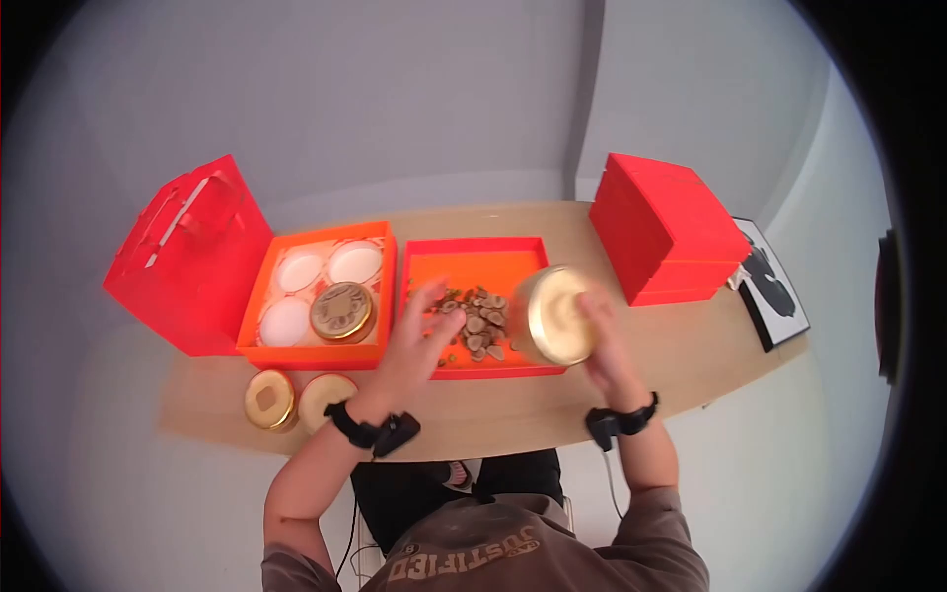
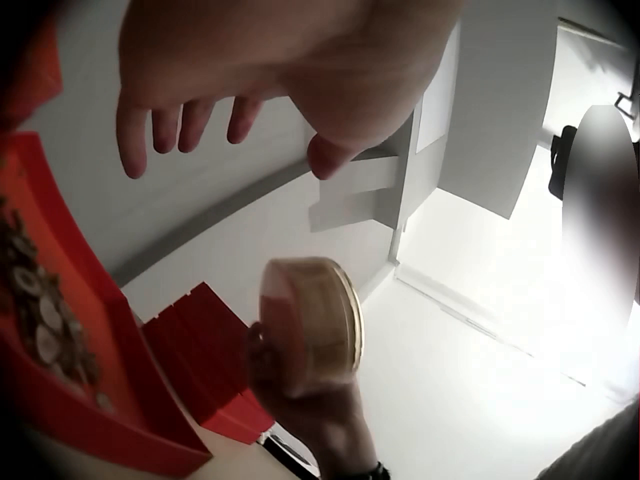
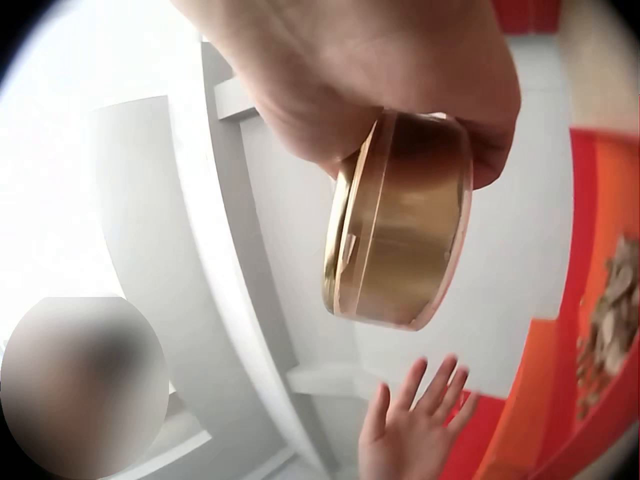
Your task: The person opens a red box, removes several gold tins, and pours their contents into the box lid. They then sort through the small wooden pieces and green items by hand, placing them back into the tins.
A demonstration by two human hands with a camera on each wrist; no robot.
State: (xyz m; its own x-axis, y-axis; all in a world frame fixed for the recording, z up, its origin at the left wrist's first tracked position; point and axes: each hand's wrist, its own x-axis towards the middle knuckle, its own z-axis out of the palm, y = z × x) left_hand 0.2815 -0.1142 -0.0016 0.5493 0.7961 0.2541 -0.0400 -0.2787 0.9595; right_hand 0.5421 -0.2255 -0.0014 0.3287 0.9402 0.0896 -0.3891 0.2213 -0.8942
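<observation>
My right hand (image 1: 614, 360) grips a round clear jar (image 1: 554, 321) with a gold lid, held up over the right end of a shallow red tray (image 1: 473, 244) with an orange inside. The right wrist view shows the jar tilted on its side, thumb and fingers round it. A heap of dried brown slices (image 1: 480, 326) lies in the tray, with small greenish bits around it. Above the tray's left side my left hand (image 1: 409, 345) is spread and holds nothing. In the left wrist view its fingers hang apart from the jar.
Left of the tray, an orange box (image 1: 314, 355) has round white wells, one filled by a patterned-lid jar (image 1: 342, 313). Two gold-lidded jars, one partly behind the left wrist, stand at the front edge. A red bag (image 1: 192, 266), red boxes (image 1: 671, 232) and a framed picture (image 1: 774, 286) flank them.
</observation>
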